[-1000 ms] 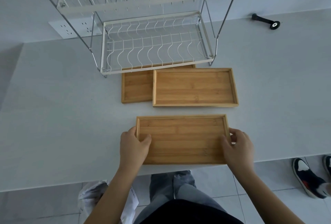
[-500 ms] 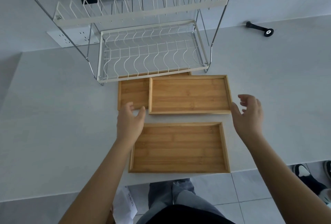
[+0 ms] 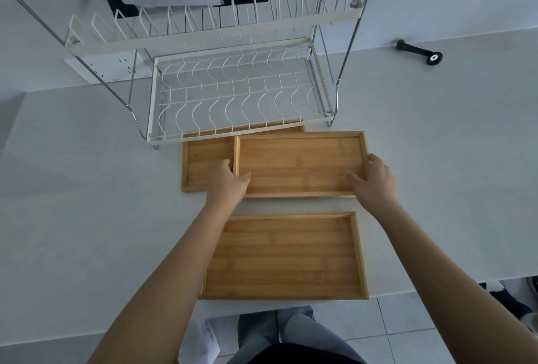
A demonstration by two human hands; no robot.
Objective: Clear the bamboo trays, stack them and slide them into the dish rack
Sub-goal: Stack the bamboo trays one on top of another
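Three empty bamboo trays lie on the pale counter. The near tray (image 3: 286,258) rests at the counter's front edge, untouched. The middle tray (image 3: 300,162) lies partly over the far tray (image 3: 203,165), which reaches under the white wire dish rack (image 3: 233,95). My left hand (image 3: 227,186) grips the middle tray's left end, thumb inside the rim. My right hand (image 3: 374,181) grips its right end, thumb on the tray floor.
A black handle-like tool (image 3: 419,53) lies at the back right of the counter (image 3: 87,188). A white power strip (image 3: 110,68) sits behind the rack's left leg. Shoes (image 3: 512,302) show on the tiled floor at the right.
Both hands let go of the near tray, reached forward over it and closed on the two ends of the middle tray. The near tray stays at the front edge.
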